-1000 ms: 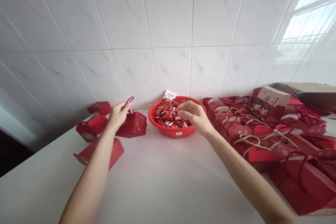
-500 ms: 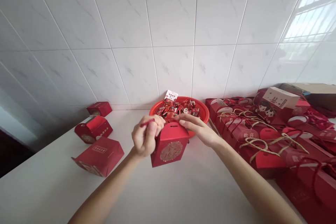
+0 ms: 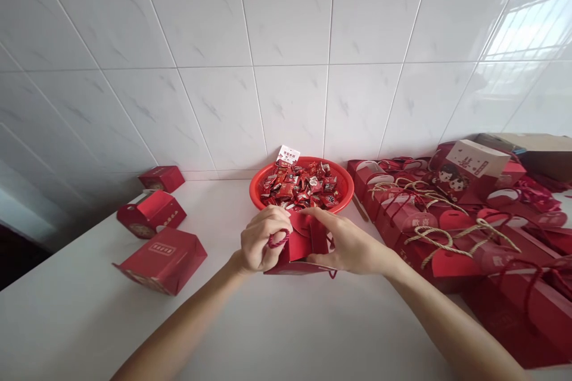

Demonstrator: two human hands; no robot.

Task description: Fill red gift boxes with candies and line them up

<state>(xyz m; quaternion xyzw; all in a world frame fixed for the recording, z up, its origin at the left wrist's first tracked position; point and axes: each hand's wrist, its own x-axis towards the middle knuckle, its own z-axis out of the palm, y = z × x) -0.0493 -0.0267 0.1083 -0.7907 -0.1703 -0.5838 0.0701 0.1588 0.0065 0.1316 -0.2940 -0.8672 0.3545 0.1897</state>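
Observation:
A red paper gift box [image 3: 299,247] is between my hands, low over the white table in front of the basket. My left hand [image 3: 261,241] is closed at the box's left side, with a dark red cord [image 3: 279,239] looped out of its fist. On the other side, my right hand [image 3: 355,243] has its thumb and fingers around the box's right edge and top flaps. A short end of cord pokes out beneath this hand. The fingertips partly cover the top flaps. Just behind, a red plastic basket [image 3: 347,189] holds many wrapped candies [image 3: 308,183].
Several red boxes, one of them a tipped box [image 3: 165,259], stand on the table's left. A crowd of red boxes with rope handles [image 3: 440,238] covers the right side, with a pale printed box [image 3: 473,164] on top. A tiled wall [image 3: 290,101] rises behind.
The box has turned, so its top flaps now face me instead of its gold-patterned side. My right hand has come down from over the top to grip its right side. The view has shifted slightly.

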